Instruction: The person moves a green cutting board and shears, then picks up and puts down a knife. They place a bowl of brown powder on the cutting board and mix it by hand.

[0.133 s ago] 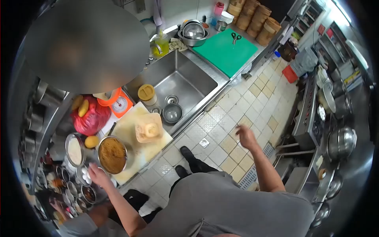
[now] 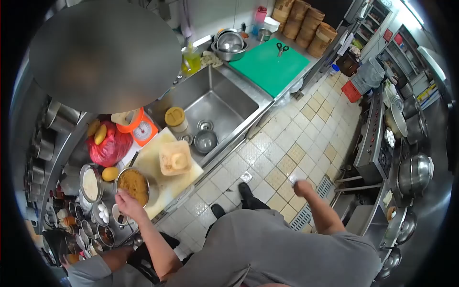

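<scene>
My left hand (image 2: 129,205) is at the near left rim of a metal bowl (image 2: 149,191) of brown, crumbly food, its fingers closed on the edge. That bowl stands by a pale cutting board (image 2: 160,189), on which a clear plastic container (image 2: 175,158) with a pale lump sits. Out over the tiled floor, away from the counter, my right hand (image 2: 302,188) is held with curled fingers; whatever may be inside cannot be made out.
Eggs in a bowl (image 2: 100,213), a bowl of white food (image 2: 90,184) and an orange scale (image 2: 143,131) are nearby. Beyond are a sink (image 2: 224,98) and a green board (image 2: 270,67) with scissors (image 2: 282,49). Another person's arm (image 2: 114,259) shows lower left. A stove (image 2: 373,143) stands right.
My left hand has moved from above the eggs to the rim of the brown food's bowl. My right hand is lower, its fingers more curled. The view has shifted slightly; my feet have moved.
</scene>
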Demonstrator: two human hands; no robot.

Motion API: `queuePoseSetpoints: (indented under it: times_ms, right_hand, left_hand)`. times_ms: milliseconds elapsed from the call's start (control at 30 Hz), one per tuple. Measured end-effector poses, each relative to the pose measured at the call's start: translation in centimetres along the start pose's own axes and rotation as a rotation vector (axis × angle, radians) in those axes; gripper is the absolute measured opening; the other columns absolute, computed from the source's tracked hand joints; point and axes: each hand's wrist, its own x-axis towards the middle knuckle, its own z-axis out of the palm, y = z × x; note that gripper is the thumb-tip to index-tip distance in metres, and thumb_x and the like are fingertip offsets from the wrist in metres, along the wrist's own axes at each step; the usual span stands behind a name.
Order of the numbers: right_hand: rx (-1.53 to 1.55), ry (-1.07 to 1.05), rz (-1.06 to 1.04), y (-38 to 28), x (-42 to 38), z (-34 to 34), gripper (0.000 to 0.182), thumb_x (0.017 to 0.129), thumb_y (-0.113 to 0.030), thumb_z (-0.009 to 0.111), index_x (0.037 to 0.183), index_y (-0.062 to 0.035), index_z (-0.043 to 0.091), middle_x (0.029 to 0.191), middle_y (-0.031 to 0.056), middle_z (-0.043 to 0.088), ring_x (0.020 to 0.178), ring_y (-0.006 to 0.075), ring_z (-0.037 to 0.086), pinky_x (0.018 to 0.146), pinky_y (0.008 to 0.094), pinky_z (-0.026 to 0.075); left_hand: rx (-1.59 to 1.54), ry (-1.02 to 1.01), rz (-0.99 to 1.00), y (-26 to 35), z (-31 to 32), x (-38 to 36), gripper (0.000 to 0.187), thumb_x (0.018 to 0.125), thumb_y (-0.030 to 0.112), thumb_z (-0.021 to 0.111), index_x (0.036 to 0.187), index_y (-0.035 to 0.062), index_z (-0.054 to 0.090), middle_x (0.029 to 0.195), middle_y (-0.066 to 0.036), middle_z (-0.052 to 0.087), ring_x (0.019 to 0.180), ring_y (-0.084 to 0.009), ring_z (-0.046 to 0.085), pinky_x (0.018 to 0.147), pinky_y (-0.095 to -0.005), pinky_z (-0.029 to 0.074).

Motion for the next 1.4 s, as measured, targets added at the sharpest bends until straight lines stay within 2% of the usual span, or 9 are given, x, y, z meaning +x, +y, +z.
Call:
queuePoseSetpoints:
  times_ms: [133,167,367,467,533,667,767,1067,1400]
  right_hand:
    - [-0.011,-0.104,0.142,19.8,3.0,18.3,0.040,0.098,-0.030,0.062,0.131,-0.0100,0.071,0.130,0.0213,0.070,0.119,0.0415,0.067,0.099,0.0490,0.055]
    - [0.473,0.159,0.229,23.3,1.5,22.4,0.018,0.091,-0.018,0.073,0.101,-0.0034,0.076,0.096,0.0137,0.076,0.084,0.0282,0.072,0.071,0.0431,0.059]
    - [1.191,-0.428,0.365,40.1,3.8,25.0,0.010,0.093,-0.011,0.071,0.095,-0.0011,0.070,0.088,0.0188,0.071,0.075,0.0311,0.069,0.060,0.0454,0.055]
    - [-0.157,-0.071,-0.131,40.0,9.4,13.7,0.029,0.077,-0.029,0.076,0.082,-0.0004,0.078,0.081,0.0218,0.075,0.079,0.0320,0.076,0.072,0.0445,0.058]
    - [0.821,0.026,0.392,39.4,16.4,5.9,0.029,0.100,-0.021,0.050,0.105,0.0022,0.066,0.074,0.0159,0.069,0.053,0.0280,0.063,0.052,0.0417,0.054]
    - [0.795,0.417,-0.016,38.2,31.4,-8.3,0.027,0.099,-0.021,0.053,0.100,0.0014,0.068,0.075,0.0153,0.070,0.057,0.0232,0.065,0.053,0.0385,0.055]
    - [0.428,0.769,-0.253,31.7,37.8,-19.6,0.032,0.100,-0.027,0.062,0.094,0.0033,0.068,0.080,0.0238,0.072,0.076,0.0409,0.071,0.071,0.0504,0.056]
    - [0.508,0.719,-0.299,20.8,43.0,-50.8,0.031,0.091,-0.023,0.075,0.111,0.0005,0.077,0.100,0.0267,0.075,0.095,0.0390,0.075,0.084,0.0443,0.058]
    - [0.317,0.517,-0.283,21.4,68.6,-65.1,0.039,0.089,-0.031,0.078,0.112,0.0015,0.077,0.106,0.0263,0.075,0.102,0.0407,0.073,0.093,0.0477,0.057]
  left_hand:
    - [-0.012,-0.310,-0.087,2.5,8.9,-9.9,0.029,0.111,0.027,0.058,0.089,0.0080,0.059,0.076,0.004,0.054,0.067,-0.0041,0.046,0.058,-0.0226,0.036]
    - [0.041,-0.402,-0.086,1.6,11.1,-12.3,0.028,0.110,0.026,0.059,0.089,0.0078,0.061,0.077,0.004,0.056,0.068,-0.0037,0.047,0.059,-0.0219,0.037]
    - [0.351,-1.042,-0.106,0.0,28.8,-24.6,0.026,0.102,0.019,0.069,0.120,-0.0006,0.069,0.100,-0.008,0.071,0.084,-0.0173,0.065,0.075,-0.0324,0.053]
    - [0.596,-1.297,0.041,2.4,37.7,-26.3,0.040,0.098,0.022,0.073,0.131,0.0006,0.067,0.118,-0.014,0.071,0.098,-0.0236,0.069,0.086,-0.0377,0.056]
    - [0.666,-1.347,0.111,2.9,41.6,-26.9,0.046,0.096,0.025,0.074,0.136,0.0020,0.066,0.125,-0.016,0.071,0.105,-0.0267,0.069,0.093,-0.0393,0.055]
    - [0.626,-1.290,0.068,2.7,50.9,-22.7,0.050,0.097,0.028,0.073,0.140,0.0033,0.064,0.132,-0.019,0.069,0.115,-0.0318,0.068,0.100,-0.0398,0.054]
    - [0.561,-1.231,-0.128,-2.6,60.4,-17.3,0.058,0.098,0.033,0.073,0.146,0.0046,0.060,0.142,-0.024,0.063,0.127,-0.0371,0.063,0.107,-0.0423,0.051]
    - [0.986,-1.012,0.164,-7.9,83.2,-9.0,0.083,0.094,0.052,0.072,0.156,0.0043,0.046,0.160,-0.021,0.047,0.149,-0.0362,0.042,0.124,-0.0537,0.028]
    - [0.848,-0.777,0.002,-9.2,86.0,-9.3,0.072,0.077,0.028,0.092,0.139,0.0049,0.063,0.130,-0.019,0.072,0.122,-0.0365,0.068,0.106,-0.0442,0.052]
